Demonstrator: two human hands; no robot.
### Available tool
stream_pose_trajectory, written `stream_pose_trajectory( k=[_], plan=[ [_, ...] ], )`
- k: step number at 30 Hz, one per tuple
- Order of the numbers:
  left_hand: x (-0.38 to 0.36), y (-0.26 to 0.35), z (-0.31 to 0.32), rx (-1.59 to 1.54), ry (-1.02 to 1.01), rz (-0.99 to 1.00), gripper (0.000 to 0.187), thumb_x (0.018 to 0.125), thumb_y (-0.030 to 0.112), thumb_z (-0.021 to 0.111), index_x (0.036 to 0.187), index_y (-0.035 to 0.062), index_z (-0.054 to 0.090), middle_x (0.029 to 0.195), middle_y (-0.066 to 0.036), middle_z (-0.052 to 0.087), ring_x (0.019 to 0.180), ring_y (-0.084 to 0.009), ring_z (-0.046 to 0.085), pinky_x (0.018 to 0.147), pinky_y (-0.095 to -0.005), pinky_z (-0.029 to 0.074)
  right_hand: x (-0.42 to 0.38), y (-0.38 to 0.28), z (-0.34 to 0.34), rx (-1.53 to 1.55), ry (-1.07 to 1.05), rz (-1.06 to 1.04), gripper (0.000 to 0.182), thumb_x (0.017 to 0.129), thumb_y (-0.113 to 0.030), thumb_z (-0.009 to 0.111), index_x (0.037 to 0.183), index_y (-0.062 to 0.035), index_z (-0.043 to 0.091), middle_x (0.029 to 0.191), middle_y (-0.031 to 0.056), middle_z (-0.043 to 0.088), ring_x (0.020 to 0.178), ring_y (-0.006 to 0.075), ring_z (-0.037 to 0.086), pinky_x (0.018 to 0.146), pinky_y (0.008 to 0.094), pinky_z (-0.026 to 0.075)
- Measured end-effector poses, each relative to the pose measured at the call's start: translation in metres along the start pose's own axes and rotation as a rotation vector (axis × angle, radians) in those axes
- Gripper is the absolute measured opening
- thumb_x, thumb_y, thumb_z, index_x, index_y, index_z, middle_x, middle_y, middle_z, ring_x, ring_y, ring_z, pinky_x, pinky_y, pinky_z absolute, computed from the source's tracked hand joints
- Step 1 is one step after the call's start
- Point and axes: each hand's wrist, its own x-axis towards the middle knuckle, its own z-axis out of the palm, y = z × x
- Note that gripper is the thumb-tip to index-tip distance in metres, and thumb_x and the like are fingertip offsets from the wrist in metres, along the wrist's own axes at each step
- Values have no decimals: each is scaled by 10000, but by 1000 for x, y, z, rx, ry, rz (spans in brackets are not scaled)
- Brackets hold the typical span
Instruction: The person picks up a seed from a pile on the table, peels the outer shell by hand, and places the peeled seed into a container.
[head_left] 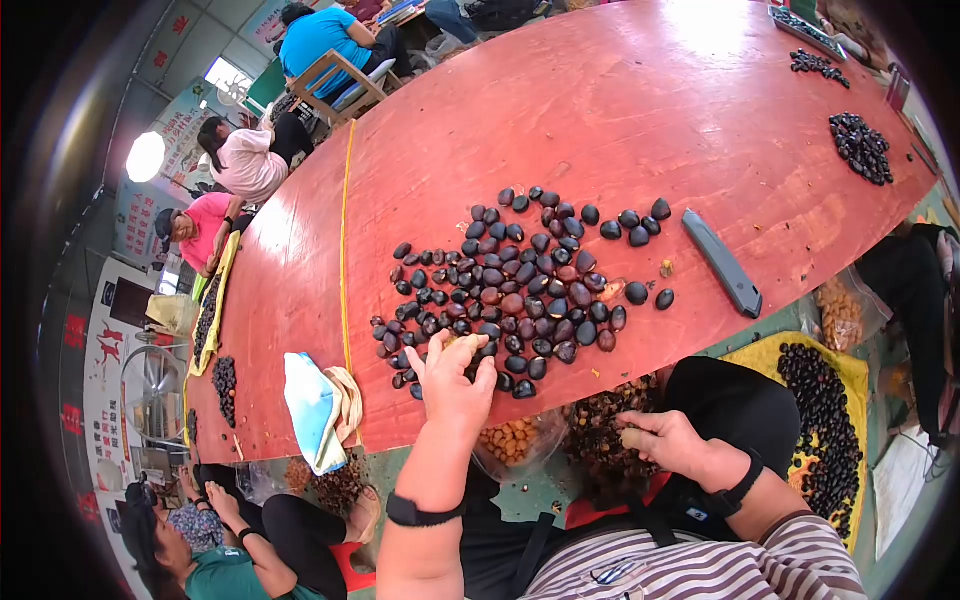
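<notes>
A loose pile of glossy dark brown and black nuts or large seeds [515, 300] lies on the red tabletop [600, 120]. At its near edge my left hand [455, 380] reaches in with fingers apart, its fingertips touching the nuts. My right hand [675, 442] is over my lap, thumb and fingers pinched together; whatever is between them cannot be made out. Below it sits a heap of broken brown shells [608, 425]. Beside the heap, a clear plastic bag [510, 440] holds orange-yellow kernels.
A long grey tool [722, 262] lies right of the pile. A blue-and-white cloth [318, 410] rests near a yellow cord [347, 250]. Dark nuts cover a yellow sheet [850, 385] at lower right. Another person [225, 550] sits at lower left; others sit farther back.
</notes>
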Motion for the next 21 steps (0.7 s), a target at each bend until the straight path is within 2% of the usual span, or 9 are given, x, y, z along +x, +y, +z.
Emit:
stream_pose_trajectory(
  k=[1,3,4,5,7,11,13,17,21],
  plan=[
    [-5,7,-8,-204,-8,-93,240,661,81,602,900,78,580,853,-42,580,919,-200,487,904,-378,266,-4,-8,1,51,-6,17,330,767,-139,547,1089,-84,505,614,-10,506,550,45,437,525,200,395],
    [-22,23,-21,-616,-25,-278,232,690,36,582,921,46,569,861,-38,572,843,-137,518,812,-277,378,-14,-27,3,-16,-40,-151,348,772,-112,537,1113,-76,479,633,-16,501,569,40,431,536,197,395],
    [-35,25,-19,-846,-67,-255,229,738,-26,526,965,-2,535,880,-35,557,764,-72,516,672,-172,411,-20,-37,5,-47,-56,-232,358,775,-99,532,1125,-71,466,642,-20,498,579,37,429,542,195,395],
    [-46,36,-24,-1059,-139,-337,243,755,-53,495,996,-26,506,903,-41,548,790,-88,525,705,-201,419,-24,-47,8,-43,-78,-293,366,775,-93,530,1133,-72,457,664,-13,511,600,37,436,558,197,400],
    [-60,50,-29,-1288,-303,-449,272,760,-63,485,1030,-24,485,922,-60,546,816,-101,531,721,-213,424,-30,-67,17,-35,-115,-406,382,777,-81,526,1149,-72,439,709,0,537,642,38,450,589,201,411],
    [-83,60,-26,-1449,-448,-545,311,740,-77,505,1046,-30,473,934,-76,551,837,-121,535,744,-233,439,-40,-76,27,-83,-184,-464,396,778,-74,523,1162,-74,423,811,43,573,735,45,465,658,209,416],
    [-90,63,-23,-1566,-435,-553,326,717,-71,539,1035,-15,494,929,-77,560,830,-126,542,737,-235,445,-42,-72,28,-111,-191,-433,402,777,-72,525,1165,-75,419,846,62,581,771,47,465,685,212,414],
    [-109,60,-13,-1634,-379,-605,343,698,-36,583,1031,9,514,922,-71,570,821,-124,546,736,-242,442,-50,-65,29,-190,-186,-436,410,776,-74,523,1170,-82,412,797,85,580,724,52,480,651,216,421],
    [-114,64,-14,-1689,-371,-646,354,696,-21,594,1039,10,512,921,-71,569,819,-122,546,736,-237,442,-53,-63,32,-265,-151,-456,406,767,-81,528,1159,-101,427,749,127,567,640,114,532,603,240,435]
  ],
)
